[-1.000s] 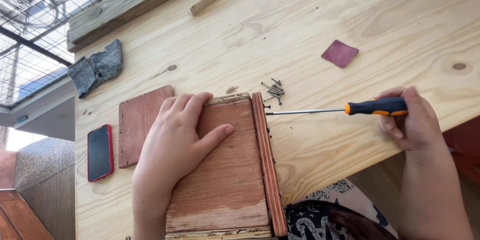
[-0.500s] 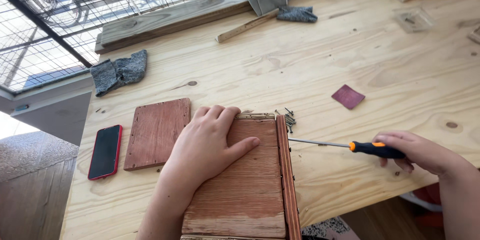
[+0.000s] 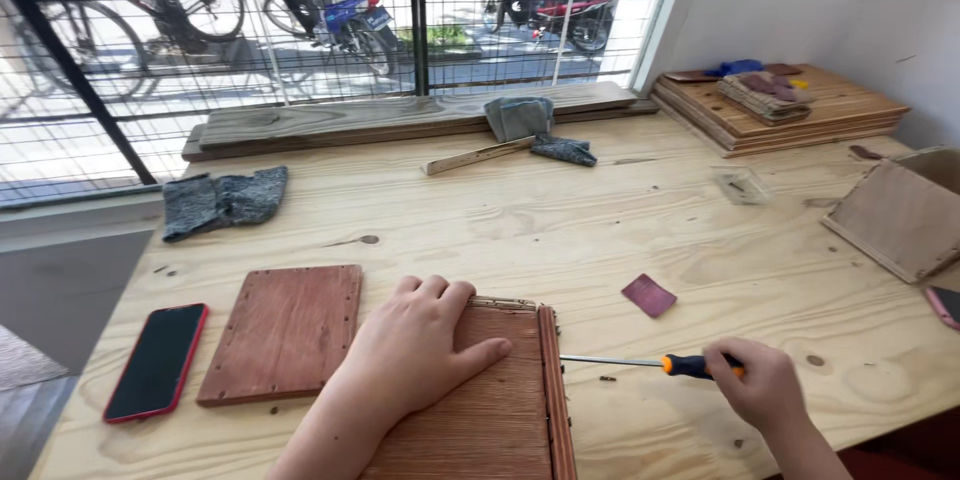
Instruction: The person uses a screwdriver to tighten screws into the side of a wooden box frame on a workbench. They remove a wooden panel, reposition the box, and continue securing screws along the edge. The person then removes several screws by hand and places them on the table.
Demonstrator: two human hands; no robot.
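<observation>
On the pale pine surface (image 3: pixel 600 230), a reddish wooden box (image 3: pixel 505 410) with a ridged top and raised side rim lies at the near edge, the left hand (image 3: pixel 420 360) spread flat and open on it, gripping nothing, while a flat brown board (image 3: pixel 285 332) lies just to its left with a red phone (image 3: pixel 158 361) beyond that. Right of the box, the right hand (image 3: pixel 765 385) is closed around the orange-and-black handle of a screwdriver (image 3: pixel 650 364), whose shaft points at the box's rim; a small maroon square (image 3: pixel 649 295) lies near, and grey rags (image 3: pixel 224 200) farther back.
</observation>
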